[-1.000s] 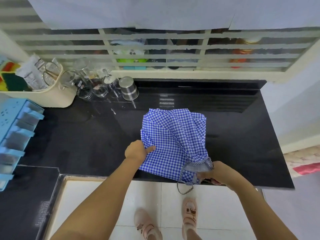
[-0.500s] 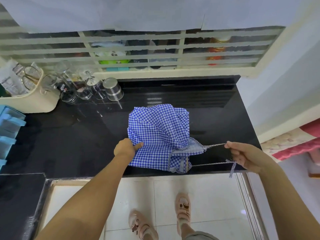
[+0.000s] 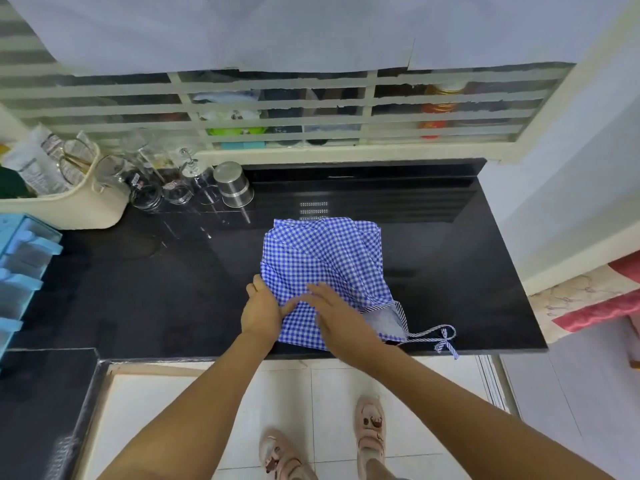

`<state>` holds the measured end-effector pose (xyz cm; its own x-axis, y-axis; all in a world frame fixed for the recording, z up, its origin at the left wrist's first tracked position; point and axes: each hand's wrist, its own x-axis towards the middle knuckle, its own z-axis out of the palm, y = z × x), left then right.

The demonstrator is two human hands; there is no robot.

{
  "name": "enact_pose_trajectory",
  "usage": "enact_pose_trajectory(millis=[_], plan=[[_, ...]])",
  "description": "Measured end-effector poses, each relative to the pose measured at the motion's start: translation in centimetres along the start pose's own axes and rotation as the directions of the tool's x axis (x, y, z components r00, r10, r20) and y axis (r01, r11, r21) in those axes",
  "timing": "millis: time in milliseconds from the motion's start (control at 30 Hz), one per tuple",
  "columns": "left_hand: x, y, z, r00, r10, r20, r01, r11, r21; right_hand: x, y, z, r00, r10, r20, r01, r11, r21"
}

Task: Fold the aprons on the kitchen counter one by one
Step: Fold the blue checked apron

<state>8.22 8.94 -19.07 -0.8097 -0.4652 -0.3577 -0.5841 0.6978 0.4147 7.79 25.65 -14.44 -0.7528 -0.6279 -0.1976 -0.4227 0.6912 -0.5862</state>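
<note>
both hands, left hand (image 3: 261,311) and right hand (image 3: 337,315), lie flat with fingers straight on the folded apron's (image 3: 323,258) near edge.

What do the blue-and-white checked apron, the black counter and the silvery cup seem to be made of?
Blue-and-white checked apron: thin woven cloth, probably cotton; matte, creases softly. Black counter: polished stone, maybe granite; mirror-like reflections. Silvery cup: likely stainless steel; bright brushed sheen.
</note>
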Motion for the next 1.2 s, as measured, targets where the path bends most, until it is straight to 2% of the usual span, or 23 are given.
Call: enact_pose_trajectory(millis=[100,200,233,300,367,400,467,533,633,700,800,933,1000,1067,1133,1200], plan=[[-1.0,-0.8,1.1,0.987,0.127,-0.095,-0.112,0.982,0.152,2.6,2.3,2.5,0.992,-0.016,0.127,0.038,0.984,-0.174],[-0.8,-1.3,1.3,0.957,0.266,-0.116,-0.215,0.919,0.33,4.3,6.3,1.1,0.985,0.154,0.072,-0.133,0.963,-0.236],[-0.5,-1.7,1.3,0.927,0.36,-0.11,-0.289,0.867,0.405,4.4,7.6,0.4,0.977,0.21,0.042,-0.19,0.939,-0.285],[0.3,-2.6,1.4,0.841,0.542,0.011,-0.455,0.695,0.556,4.1,9.8,-1.2,0.962,0.272,0.023,-0.246,0.9,-0.36],[0.4,-3.3,1.3,0.766,0.629,0.129,-0.566,0.566,0.599,3.7,11.1,-2.3,0.956,0.29,0.05,-0.252,0.894,-0.371],[0.2,-3.6,1.6,0.755,0.637,0.155,-0.591,0.559,0.582,3.5,11.5,-2.7,0.955,0.292,0.058,-0.251,0.894,-0.37],[-0.5,-4.2,1.7,0.792,0.567,0.225,-0.584,0.597,0.551,3.6,11.8,-3.1,0.949,0.303,0.081,-0.256,0.897,-0.359],[-0.8,-4.5,1.5,0.788,0.555,0.267,-0.606,0.62,0.499,3.9,11.3,-3.3,0.948,0.309,0.08,-0.258,0.888,-0.38],[-0.9,-3.8,1.1,0.794,0.472,0.382,-0.607,0.606,0.514,3.7,9.7,-3.1,0.953,0.299,-0.052,-0.294,0.864,-0.41],[-0.9,-2.4,0.5,0.808,0.442,0.39,-0.588,0.562,0.581,2.9,8.6,-2.4,0.944,0.311,-0.11,-0.33,0.895,-0.301],[-1.2,-0.5,-0.5,0.824,0.41,0.392,-0.564,0.518,0.643,1.0,7.6,-0.7,0.943,0.328,-0.048,-0.332,0.933,-0.141],[-1.4,0.2,-0.7,0.835,0.324,0.444,-0.55,0.498,0.67,-0.1,8.0,-0.6,0.976,0.216,-0.006,-0.215,0.966,-0.144],[-1.6,0.3,-1.2,0.812,0.328,0.482,-0.583,0.457,0.671,0.0,7.5,-2.0,0.995,0.102,0.006,-0.102,0.994,-0.037],[-2.0,0.4,-1.6,0.759,0.393,0.518,-0.648,0.386,0.656,-0.3,7.2,-3.2,0.987,0.055,0.151,-0.066,0.996,0.068],[-2.6,0.6,-2.0,0.685,0.424,0.592,-0.727,0.35,0.591,-0.8,7.8,-4.1,0.939,0.083,0.333,-0.126,0.986,0.108],[-3.0,1.1,-2.5,0.62,0.386,0.683,-0.781,0.379,0.496,-1.3,8.7,-4.6,0.888,0.146,0.435,-0.258,0.943,0.209]])
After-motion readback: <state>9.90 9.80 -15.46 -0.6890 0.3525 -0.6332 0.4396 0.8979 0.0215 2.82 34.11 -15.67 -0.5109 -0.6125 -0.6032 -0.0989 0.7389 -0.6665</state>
